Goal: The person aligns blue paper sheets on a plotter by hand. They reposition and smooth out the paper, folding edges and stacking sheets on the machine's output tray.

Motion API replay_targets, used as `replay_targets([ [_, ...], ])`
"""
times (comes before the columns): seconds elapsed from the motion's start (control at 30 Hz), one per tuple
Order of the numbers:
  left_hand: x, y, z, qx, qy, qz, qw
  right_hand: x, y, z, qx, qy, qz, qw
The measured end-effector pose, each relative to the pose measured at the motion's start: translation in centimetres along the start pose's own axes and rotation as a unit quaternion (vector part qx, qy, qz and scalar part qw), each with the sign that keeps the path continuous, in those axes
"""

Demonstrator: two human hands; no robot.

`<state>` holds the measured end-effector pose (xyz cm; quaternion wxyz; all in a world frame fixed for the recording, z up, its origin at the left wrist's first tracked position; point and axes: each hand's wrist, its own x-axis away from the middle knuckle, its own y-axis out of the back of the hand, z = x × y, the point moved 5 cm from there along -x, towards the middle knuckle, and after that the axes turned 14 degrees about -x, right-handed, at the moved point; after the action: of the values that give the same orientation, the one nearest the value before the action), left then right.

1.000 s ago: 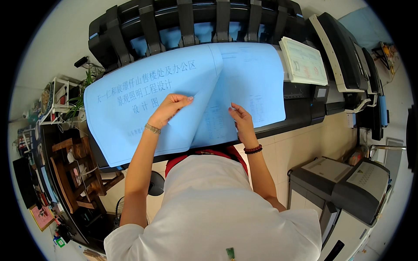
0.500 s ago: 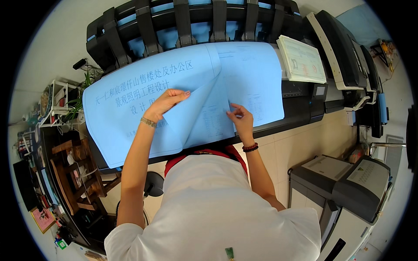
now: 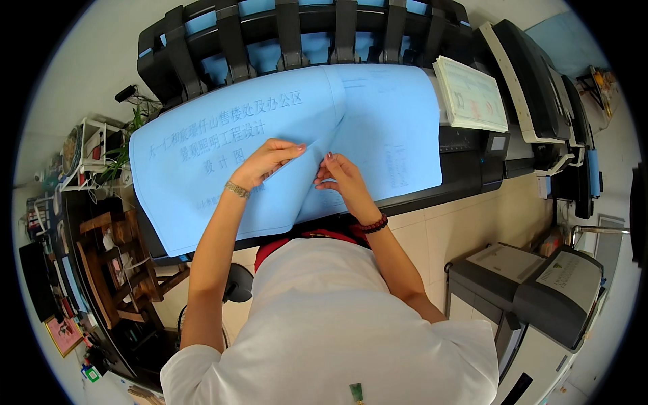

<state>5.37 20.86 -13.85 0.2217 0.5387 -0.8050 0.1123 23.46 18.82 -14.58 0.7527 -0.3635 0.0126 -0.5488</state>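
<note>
Large light blue printed sheets (image 3: 202, 169) lie spread over the top of a big black wide-format printer (image 3: 304, 27). The top sheet is folded back toward the left, uncovering a second blue sheet (image 3: 391, 128) with faint tables. My left hand (image 3: 266, 162) pinches the lifted edge of the folded-back sheet near the middle. My right hand (image 3: 341, 177) touches the same edge just to the right, fingers curled on the paper. Both wrists wear bracelets.
A stack of white documents with red stamps (image 3: 472, 94) rests on the printer's right end. More black office machines (image 3: 540, 88) stand to the right, and a grey copier (image 3: 540, 283) at lower right. Wooden furniture (image 3: 115, 270) and a cluttered shelf with a plant (image 3: 101, 155) are at left.
My right hand has moved left across the lower sheet to meet the lifted edge beside my left hand. The folded sheet now lies flatter and covers more of the sheet below.
</note>
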Motion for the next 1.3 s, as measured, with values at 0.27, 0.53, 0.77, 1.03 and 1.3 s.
replay_targets([
  [0.27, 0.1, 1.1, -0.1, -0.048, -0.050, -0.006, 0.998, 0.1, 2.2, 0.6, 0.034, -0.027, -0.047, 0.998],
  [0.53, 0.2, 1.6, -1.4, -0.050, -0.064, -0.023, 0.996, 1.6, 7.7, 1.8, 0.083, -0.041, -0.089, 0.992],
  [0.77, -0.1, 1.3, -1.1, -0.062, -0.061, -0.015, 0.996, 1.4, 9.0, 0.8, 0.140, 0.015, -0.081, 0.987],
  [1.03, 0.0, 0.8, -0.3, -0.103, -0.070, -0.018, 0.992, 1.1, 6.0, 1.5, 0.059, -0.011, -0.071, 0.996],
  [1.3, 5.6, -2.7, 0.8, -0.148, -0.196, 0.023, 0.969, 0.1, 0.5, 2.4, 0.027, 0.001, -0.084, 0.996],
])
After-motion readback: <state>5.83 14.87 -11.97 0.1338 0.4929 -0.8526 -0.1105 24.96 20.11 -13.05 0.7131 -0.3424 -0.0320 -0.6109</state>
